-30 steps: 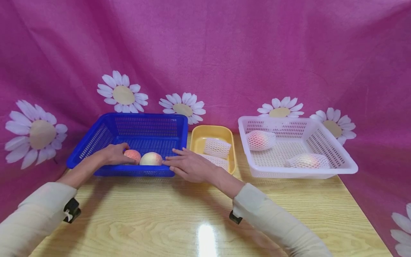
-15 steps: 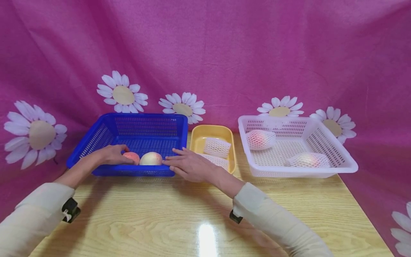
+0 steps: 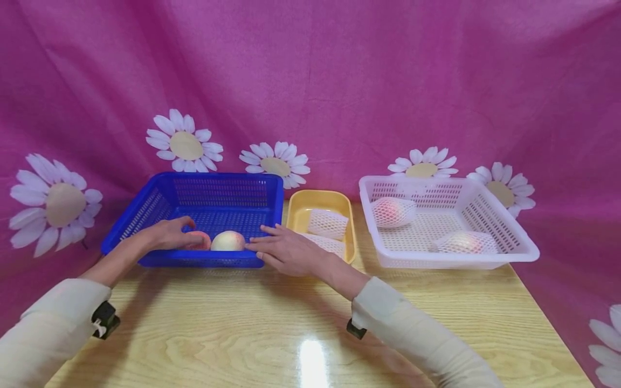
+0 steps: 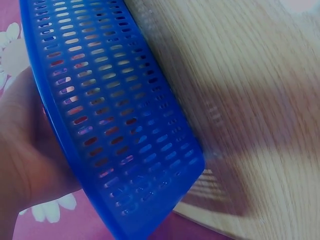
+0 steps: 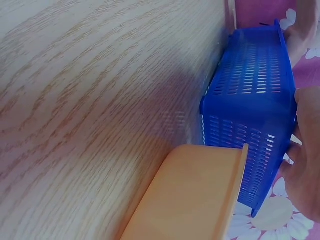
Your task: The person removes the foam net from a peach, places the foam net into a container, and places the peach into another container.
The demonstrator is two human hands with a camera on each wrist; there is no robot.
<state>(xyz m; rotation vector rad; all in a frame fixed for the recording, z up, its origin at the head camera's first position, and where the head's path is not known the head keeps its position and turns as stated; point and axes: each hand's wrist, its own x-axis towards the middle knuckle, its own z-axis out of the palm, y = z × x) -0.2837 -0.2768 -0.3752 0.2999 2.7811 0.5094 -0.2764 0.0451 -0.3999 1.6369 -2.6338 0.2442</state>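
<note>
A blue basket (image 3: 223, 186) stands at the left of the table, with two peaches near its front wall. My left hand (image 3: 171, 233) reaches over the front left rim and holds the redder peach (image 3: 202, 241), its thumb and fingers about the fruit; part of that peach is hidden. Beside it lies a paler peach (image 3: 228, 241). My right hand (image 3: 290, 251) has its fingers spread straight over the basket's right front rim, the tips close to the pale peach. In the left wrist view the basket's wall (image 4: 115, 115) hides most of the left fingers.
A yellow tray (image 3: 320, 195) with white foam net sleeves (image 3: 328, 223) stands right of the blue basket, partly under my right hand. Farther right is a white basket (image 3: 451, 258) with two net-wrapped peaches (image 3: 393, 212). A pink flowered cloth (image 3: 320, 97) hangs behind.
My left hand has shifted slightly left, and the redder peach has moved a little left and lower with it, now more covered by the hand. My right hand has stayed in place.
</note>
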